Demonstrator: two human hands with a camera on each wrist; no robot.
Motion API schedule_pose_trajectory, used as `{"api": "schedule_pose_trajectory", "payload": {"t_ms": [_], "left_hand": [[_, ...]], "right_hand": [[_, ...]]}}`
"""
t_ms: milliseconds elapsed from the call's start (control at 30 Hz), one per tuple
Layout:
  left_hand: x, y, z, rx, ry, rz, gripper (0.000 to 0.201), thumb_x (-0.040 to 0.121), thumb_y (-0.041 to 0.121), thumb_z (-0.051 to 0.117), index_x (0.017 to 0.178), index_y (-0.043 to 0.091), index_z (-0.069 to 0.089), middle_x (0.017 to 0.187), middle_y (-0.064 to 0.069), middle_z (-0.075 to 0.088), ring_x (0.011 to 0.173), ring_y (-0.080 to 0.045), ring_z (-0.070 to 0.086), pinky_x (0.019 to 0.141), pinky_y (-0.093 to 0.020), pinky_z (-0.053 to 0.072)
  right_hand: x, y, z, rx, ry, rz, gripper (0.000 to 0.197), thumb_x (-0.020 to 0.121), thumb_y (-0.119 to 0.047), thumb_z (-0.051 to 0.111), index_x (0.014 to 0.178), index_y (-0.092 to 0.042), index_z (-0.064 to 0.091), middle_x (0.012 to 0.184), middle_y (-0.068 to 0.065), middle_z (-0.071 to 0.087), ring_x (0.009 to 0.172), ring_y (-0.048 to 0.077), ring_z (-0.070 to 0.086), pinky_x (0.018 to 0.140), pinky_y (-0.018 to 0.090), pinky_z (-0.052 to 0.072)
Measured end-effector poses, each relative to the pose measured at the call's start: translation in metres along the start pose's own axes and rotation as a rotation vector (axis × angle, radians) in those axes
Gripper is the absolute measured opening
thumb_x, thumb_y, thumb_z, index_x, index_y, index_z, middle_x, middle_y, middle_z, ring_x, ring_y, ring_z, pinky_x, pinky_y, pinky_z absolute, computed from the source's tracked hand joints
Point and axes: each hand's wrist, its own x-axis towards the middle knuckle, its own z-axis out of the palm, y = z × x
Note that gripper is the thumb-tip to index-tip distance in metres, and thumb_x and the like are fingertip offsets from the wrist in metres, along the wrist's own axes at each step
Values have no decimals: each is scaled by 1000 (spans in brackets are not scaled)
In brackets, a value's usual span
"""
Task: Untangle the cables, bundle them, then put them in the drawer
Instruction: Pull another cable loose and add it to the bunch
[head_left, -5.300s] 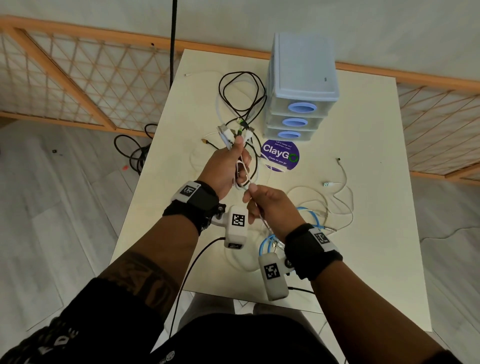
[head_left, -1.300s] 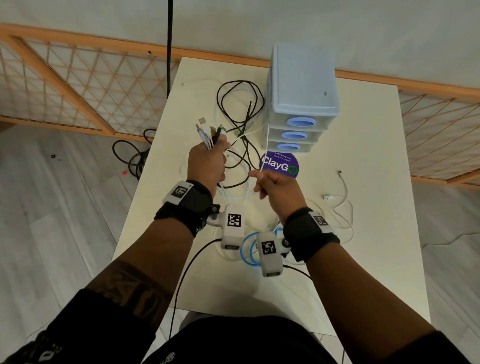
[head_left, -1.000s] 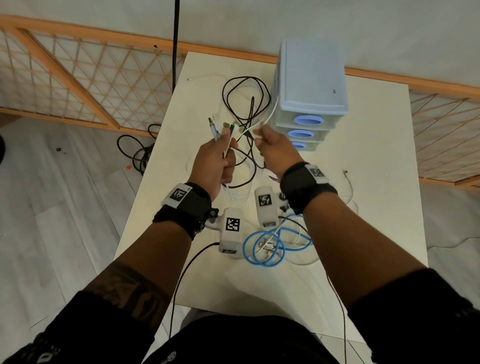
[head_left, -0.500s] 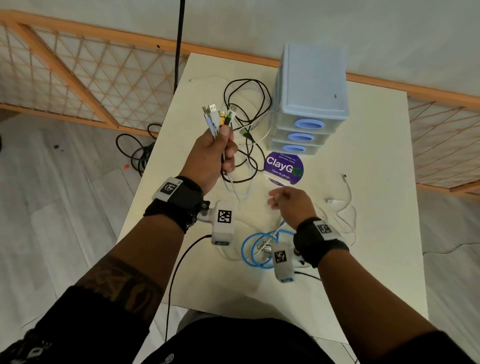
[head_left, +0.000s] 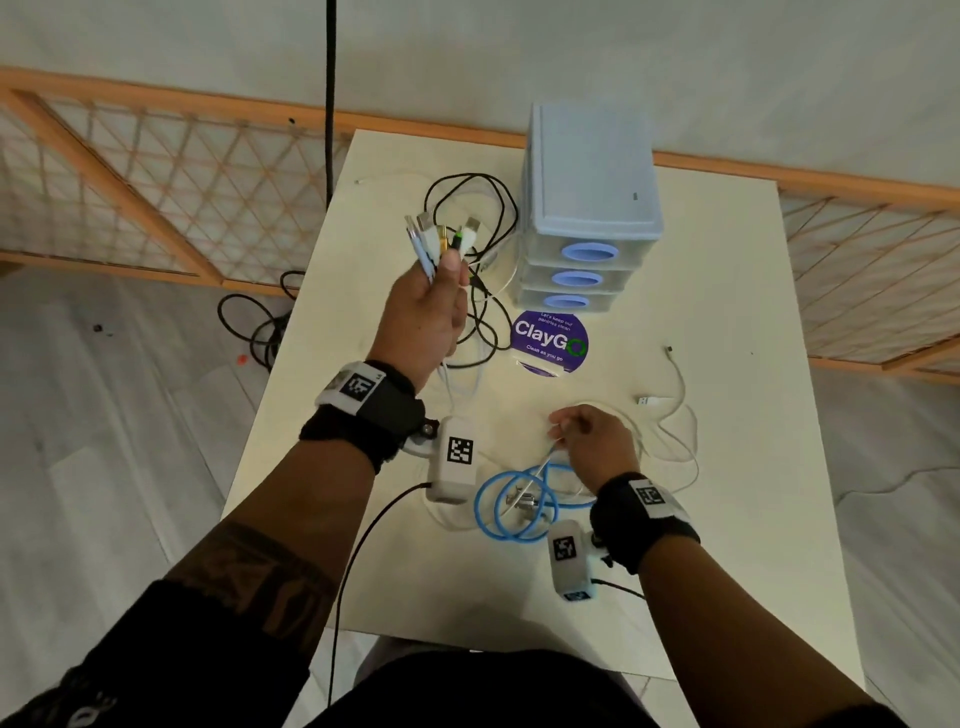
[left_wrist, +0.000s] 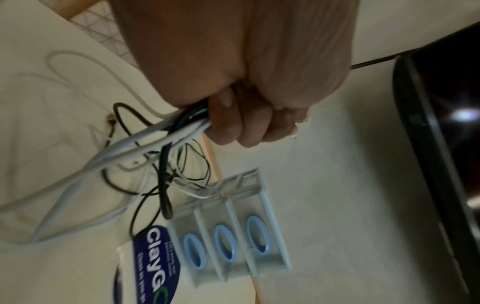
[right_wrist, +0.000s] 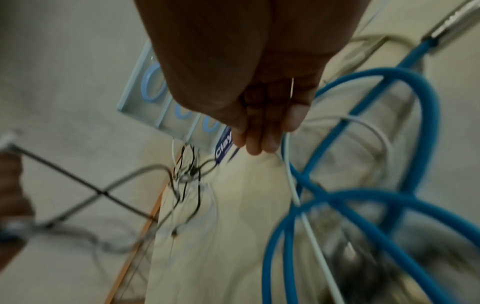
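Observation:
My left hand is raised over the table, fist closed round a bundle of cable ends; several plugs stick out above the thumb. The left wrist view shows the fingers curled round white and black cables that trail down to the table. My right hand is low at the near centre and pinches a thin white cable beside a coiled blue cable. The light blue drawer unit stands at the back with all three drawers closed.
Black cable loops lie left of the drawer unit. A round purple ClayGo sticker sits in front of it. Another white cable with a USB plug lies at the right. A wooden lattice fence runs behind the table.
My right hand left the cables by the drawer unit, came back toward me and closed on the thin white cable by the blue coil. My left hand lifted its bundle a little higher.

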Motion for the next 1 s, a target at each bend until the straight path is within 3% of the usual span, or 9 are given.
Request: {"api": "schedule_pose_trajectory", "payload": {"t_ms": [67, 167, 267, 333, 467, 567, 733, 867, 1000], "left_hand": [[-3, -10, -2, -1, -2, -43, 38, 112, 43, 37, 86, 19, 48, 54, 16, 31, 46, -7, 22, 46, -25, 21], [-7, -13, -3, 0, 17, -80, 38, 112, 43, 38, 86, 18, 50, 53, 15, 30, 46, -7, 21, 44, -22, 22], [-6, -8, -4, -85, 49, -134, 37, 111, 43, 42, 86, 18, 52, 56, 12, 28, 49, -8, 19, 46, -24, 17], [-4, -6, -5, -158, 60, -176, 37, 110, 46, 44, 86, 19, 51, 58, 11, 26, 51, -9, 16, 49, -26, 13], [-3, -5, -8, -340, 13, -280, 36, 109, 49, 45, 88, 22, 53, 61, 10, 32, 48, -7, 18, 51, -27, 9], [-5, -5, -10, -506, -31, -379, 38, 107, 53, 45, 88, 28, 66, 77, 7, 39, 46, -4, 22, 51, -24, 10], [-6, -7, -7, -477, -130, -420, 51, 104, 66, 36, 93, 23, 63, 66, 5, 34, 44, -7, 21, 50, -24, 14], [-5, -6, -4, -439, -246, -420, 56, 107, 65, 24, 92, 21, 55, 60, 5, 33, 46, -8, 21, 50, -25, 16], [-6, -8, 0, -386, -258, -411, 51, 108, 62, 26, 90, 20, 49, 63, 2, 35, 48, -11, 23, 50, -26, 22]], "right_hand": [[12, -2, -15, 3, 116, 8, 31, 94, -7, 47, 89, -25, 72, 82, -7, 76, 83, 19, 70, 86, 33, 56], [33, -5, -43, -123, 234, -8, 27, 96, -7, 50, 106, -17, 73, 110, 8, 73, 98, 29, 66, 84, 23, 44], [51, -1, -60, -304, 248, 11, 34, 90, 1, 52, 115, -12, 70, 131, 16, 57, 118, 36, 58, 93, 30, 43], [56, 8, -65, -406, 228, 57, 40, 85, 4, 53, 119, -12, 68, 135, 17, 49, 125, 39, 51, 102, 37, 42], [55, 25, -68, -555, 163, 110, 41, 84, 1, 56, 122, -14, 60, 133, 17, 49, 122, 42, 45, 103, 42, 39], [52, 27, -68, -591, 133, 99, 34, 85, 2, 55, 116, -11, 61, 127, 17, 55, 117, 42, 48, 100, 41, 39], [43, 24, -64, -570, 112, 72, 33, 88, 3, 49, 114, -11, 63, 120, 17, 61, 116, 41, 49, 95, 41, 42], [33, 22, -60, -537, 73, 89, 37, 87, 1, 50, 115, -20, 64, 117, 10, 67, 117, 37, 53, 97, 42, 46], [23, 11, -54, -577, 57, 15, 37, 92, -4, 53, 116, -28, 68, 113, -1, 71, 116, 29, 60, 97, 39, 36]]}}
